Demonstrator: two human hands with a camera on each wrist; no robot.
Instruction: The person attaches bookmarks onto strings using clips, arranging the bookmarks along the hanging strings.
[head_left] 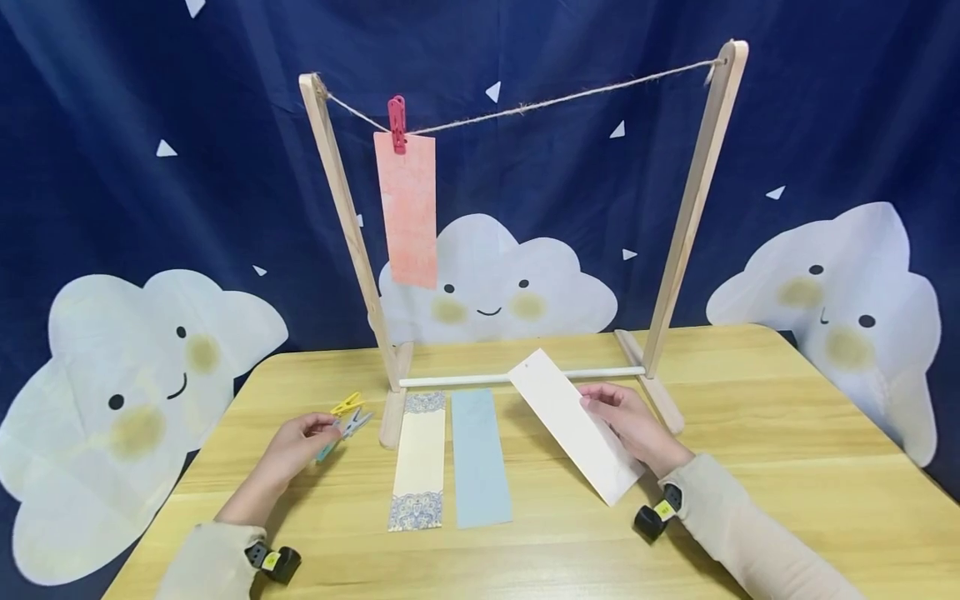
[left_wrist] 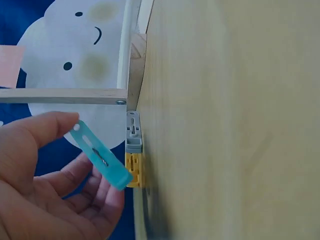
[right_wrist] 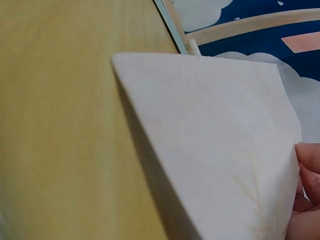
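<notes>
My left hand (head_left: 294,450) pinches a teal clothespin (left_wrist: 102,157) between thumb and fingers, at the left of the table. Just past it lie a grey clothespin (left_wrist: 133,132) and a yellow clothespin (head_left: 347,404). On the right, my right hand (head_left: 626,421) grips a white bookmark-like card (head_left: 573,425) by its right long edge, holding it tilted over the table. In the right wrist view the card shows faint plant-like markings low on its face. A cream card with blue lace-patterned ends (head_left: 420,454) and a plain light blue card (head_left: 482,458) lie side by side between the hands.
A wooden frame (head_left: 697,208) stands at the back with a twine line (head_left: 570,102) strung across its posts. From the twine hangs a pink card (head_left: 408,212), clipped by a red clothespin (head_left: 397,125). A white bar (head_left: 465,381) joins the frame's feet. Behind is a blue cloud-print curtain (head_left: 525,50).
</notes>
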